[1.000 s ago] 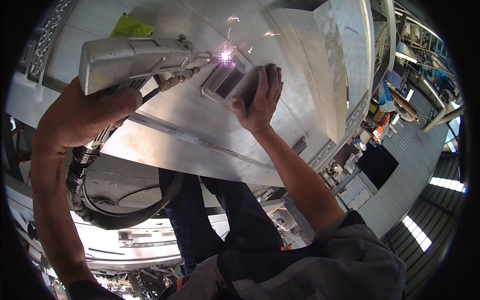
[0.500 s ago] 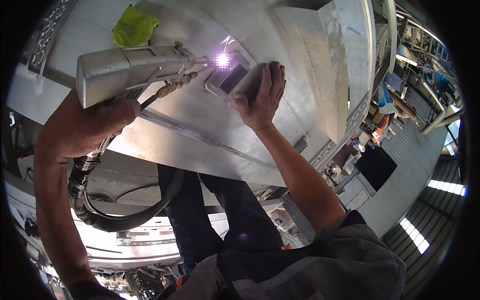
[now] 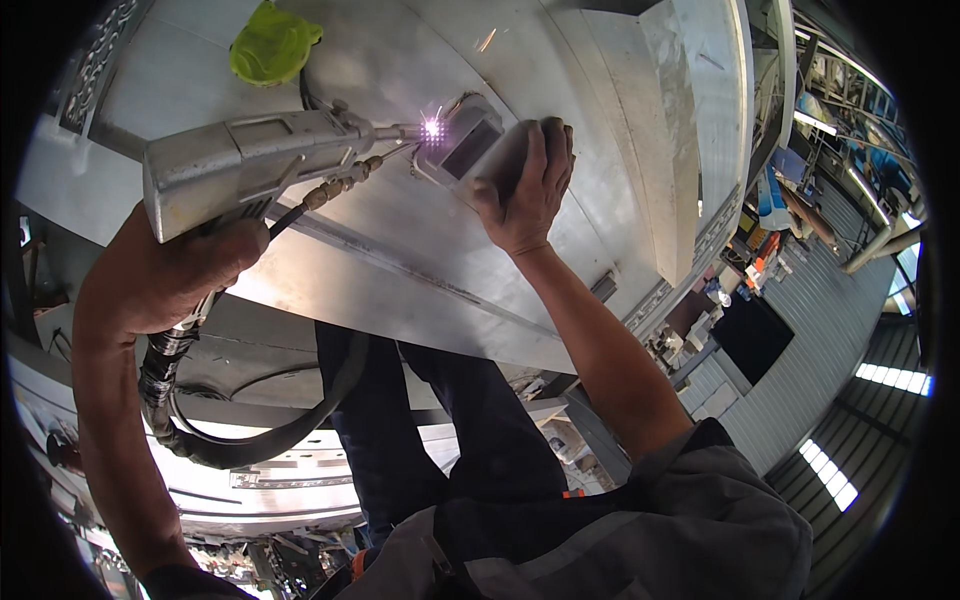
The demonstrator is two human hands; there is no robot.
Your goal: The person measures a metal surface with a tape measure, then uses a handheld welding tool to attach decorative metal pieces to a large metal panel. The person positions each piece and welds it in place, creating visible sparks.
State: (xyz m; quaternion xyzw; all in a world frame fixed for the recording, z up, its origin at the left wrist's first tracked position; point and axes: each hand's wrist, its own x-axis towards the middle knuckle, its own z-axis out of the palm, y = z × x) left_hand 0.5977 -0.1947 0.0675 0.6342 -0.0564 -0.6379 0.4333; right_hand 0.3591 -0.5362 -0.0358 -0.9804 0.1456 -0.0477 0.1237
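My left hand [image 3: 185,265] is wrapped round the handle of a grey metal welding gun [image 3: 235,155], its nozzle pointing right. A bright purple-white spark [image 3: 432,129] glows at the tip, on the edge of a small box-like metal part [image 3: 508,150] with a dark rectangular opening. A thin wire feed tube [image 3: 325,190] runs below the nozzle toward the same spot. My right hand [image 3: 525,205] grips the right side of this part, thumb on the near side and fingers over the far side. The part sits on a large sheet-metal panel [image 3: 400,225].
A yellow-green cap-like thing [image 3: 275,45] lies at the panel's far left. A thick black cable [image 3: 225,455] loops below the gun, in front of my legs. A raised metal channel [image 3: 665,150] bounds the panel on the right. Cluttered shelving and a corrugated wall [image 3: 830,240] stand farther right.
The gun and its spark have shifted slightly left and down along the part's edge. The glare has shrunk, and a stray spark flies above. My right hand stays almost still.
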